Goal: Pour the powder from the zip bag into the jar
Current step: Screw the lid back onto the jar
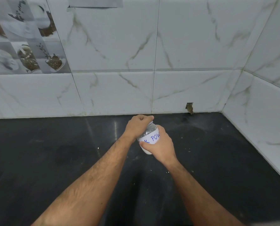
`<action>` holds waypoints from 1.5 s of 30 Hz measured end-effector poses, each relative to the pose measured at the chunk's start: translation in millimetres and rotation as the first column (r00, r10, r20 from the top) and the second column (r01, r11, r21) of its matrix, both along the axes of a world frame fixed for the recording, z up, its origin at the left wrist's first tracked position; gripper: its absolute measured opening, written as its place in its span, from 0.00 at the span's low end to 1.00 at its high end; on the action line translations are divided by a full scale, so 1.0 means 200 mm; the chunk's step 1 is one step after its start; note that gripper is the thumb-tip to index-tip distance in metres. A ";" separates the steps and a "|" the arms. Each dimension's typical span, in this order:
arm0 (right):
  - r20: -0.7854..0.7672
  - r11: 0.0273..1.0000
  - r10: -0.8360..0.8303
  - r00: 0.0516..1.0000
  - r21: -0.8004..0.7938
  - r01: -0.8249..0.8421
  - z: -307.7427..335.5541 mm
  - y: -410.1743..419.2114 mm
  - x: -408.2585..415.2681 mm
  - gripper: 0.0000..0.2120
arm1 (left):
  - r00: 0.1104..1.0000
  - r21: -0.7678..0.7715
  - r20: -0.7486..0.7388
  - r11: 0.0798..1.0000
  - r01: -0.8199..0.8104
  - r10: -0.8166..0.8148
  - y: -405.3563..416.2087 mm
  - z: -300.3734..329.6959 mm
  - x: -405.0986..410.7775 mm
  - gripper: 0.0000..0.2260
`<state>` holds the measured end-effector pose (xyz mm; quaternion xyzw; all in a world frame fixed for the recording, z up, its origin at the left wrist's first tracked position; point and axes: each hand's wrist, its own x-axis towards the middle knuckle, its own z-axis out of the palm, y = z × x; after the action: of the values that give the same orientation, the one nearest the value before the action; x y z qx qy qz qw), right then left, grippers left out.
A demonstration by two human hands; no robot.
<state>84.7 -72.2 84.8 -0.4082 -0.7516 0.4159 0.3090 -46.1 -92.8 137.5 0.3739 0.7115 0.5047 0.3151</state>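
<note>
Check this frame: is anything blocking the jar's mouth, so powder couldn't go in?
Yes. The left hand is closed over the top of the jar, covering the mouth; whether a lid sits under it is hidden. The right hand grips the jar's body. No zip bag is in view.

A glossy black stone countertop (54, 152) runs back to a corner of white, marble-veined wall tiles (193, 38). At upper left sits a decorative tile panel (21, 38) showing cups and coffee beans (greyish tones). A small chipped hole (189, 108) marks the wall's base.
</note>
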 end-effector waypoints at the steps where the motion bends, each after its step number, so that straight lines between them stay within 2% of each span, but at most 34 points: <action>1: 0.000 1.000 0.001 1.000 -0.002 -0.001 0.00 0.00 0.00 0.33 | 1.000 0.011 0.012 1.000 0.020 -0.020 -0.01 0.01 0.00 0.16; 3: -0.036 0.997 0.025 0.999 -0.077 -0.028 0.01 0.01 0.01 0.33 | 0.994 0.047 0.043 0.994 0.099 -0.101 -0.02 0.02 -0.02 0.16; 6: -0.148 0.960 0.132 0.980 -0.227 -0.163 0.01 0.06 0.03 0.33 | 0.970 0.067 0.079 0.972 0.227 -0.232 -0.06 0.04 -0.06 0.14; 9: -0.225 0.930 0.178 0.958 -0.280 -0.239 0.02 0.07 0.04 0.34 | 0.959 0.075 0.074 0.960 0.269 -0.275 -0.07 0.03 -0.11 0.16; 15: -0.239 0.952 0.095 0.966 -0.261 -0.158 0.00 0.07 0.05 0.35 | 0.990 0.077 0.030 0.987 0.138 -0.141 -0.12 -0.03 -0.22 0.25; 18: -0.212 0.968 0.047 0.976 -0.230 -0.097 -0.01 0.08 0.06 0.37 | 0.994 0.059 0.023 0.992 0.110 -0.111 -0.15 -0.06 -0.26 0.18; 26: -0.104 0.992 -0.028 0.994 -0.124 0.015 0.00 0.04 0.04 0.37 | 0.966 0.018 0.103 0.971 0.238 -0.239 -0.12 0.01 -0.17 0.08; 28: -0.087 0.995 -0.027 0.996 -0.103 0.017 0.01 0.01 0.03 0.39 | 0.952 -0.021 0.057 0.953 0.303 -0.301 -0.10 0.03 -0.12 0.19; 30: -0.086 0.995 -0.020 0.996 -0.103 0.011 0.01 -0.01 0.02 0.42 | 0.960 -0.064 0.022 0.958 0.278 -0.277 -0.08 0.04 -0.09 0.31; 36: -0.173 0.982 0.005 0.985 -0.185 -0.038 0.02 0.01 0.04 0.41 | 0.975 -0.053 -0.002 0.974 0.222 -0.222 -0.11 0.03 -0.12 0.45; 38: -0.209 0.978 -0.026 0.978 -0.209 -0.019 0.01 0.02 0.05 0.40 | 0.985 -0.042 -0.003 0.985 0.170 -0.171 -0.13 0.01 -0.15 0.43; 41: -0.212 0.977 -0.044 0.976 -0.214 -0.002 0.01 0.03 0.06 0.38 | 0.993 -0.019 0.027 0.993 0.117 -0.117 -0.15 -0.02 -0.20 0.34; 45: -0.165 0.981 -0.085 0.983 -0.188 0.053 0.01 0.01 0.06 0.38 | 0.978 -0.054 0.084 0.980 0.194 -0.189 -0.15 0.00 -0.18 0.29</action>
<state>95.8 -70.2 86.6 -0.4235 -0.6659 0.5059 0.3482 -81.5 -122.7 138.1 0.4106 0.6746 0.4640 0.4012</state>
